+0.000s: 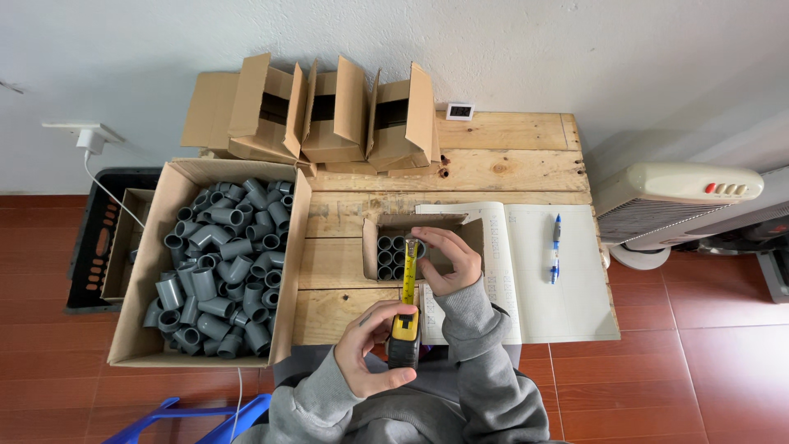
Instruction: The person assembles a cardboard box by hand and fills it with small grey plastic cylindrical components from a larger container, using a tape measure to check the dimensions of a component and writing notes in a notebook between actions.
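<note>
Your wooden table (509, 156) runs wall to lap, its far right boards bare. One big carton (140, 329) hangs off its left edge, heaped with grey pipe fittings (222, 263), too many to count. Three folded-open cartons (329, 111) stand along the far edge, tight against the wall. One open ledger (559, 288) covers the near right corner, one blue pen (555, 247) lying on it. One small box (394, 247) sits mid-table, about eight fittings showing inside. Your right hand (448, 259) curls over that box's rim, pinching the tape's tip. Your left hand (370, 349) wraps closed around the one yellow tape measure (404, 333) at the near edge, blade stretched across the box.
</note>
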